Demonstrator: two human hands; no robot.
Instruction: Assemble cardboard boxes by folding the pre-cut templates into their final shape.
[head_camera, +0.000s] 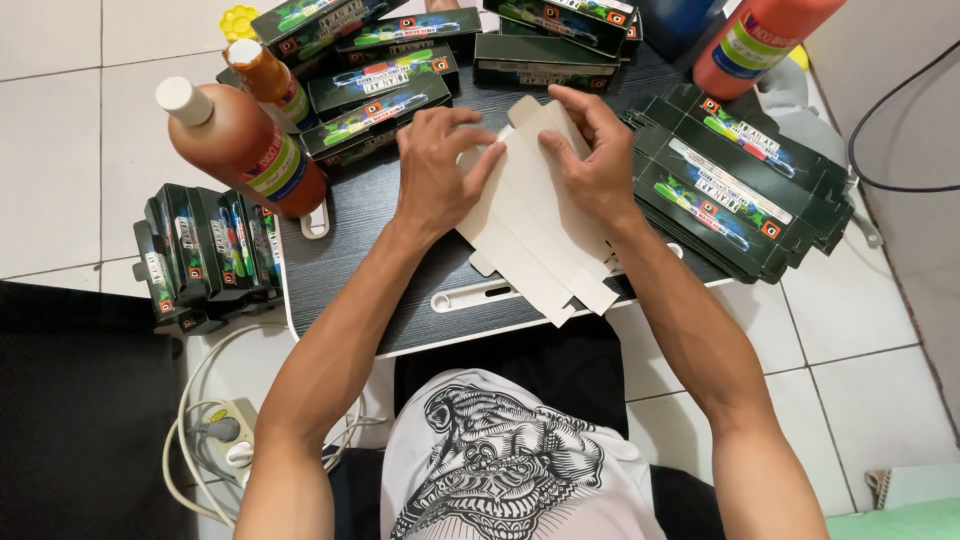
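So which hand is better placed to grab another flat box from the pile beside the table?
Probably the right hand. It rests on the unfolded carton just next to the stack of flat dark boxes; the left hand lies on the carton's far side from that stack.

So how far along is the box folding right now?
Done, it seems: folded dark boxes piled at the table's far edge, and more standing on the floor at left. In hand: the left hand and right hand press on one flat blank, plain side up. Left: the fanned stack of flat blanks at right.
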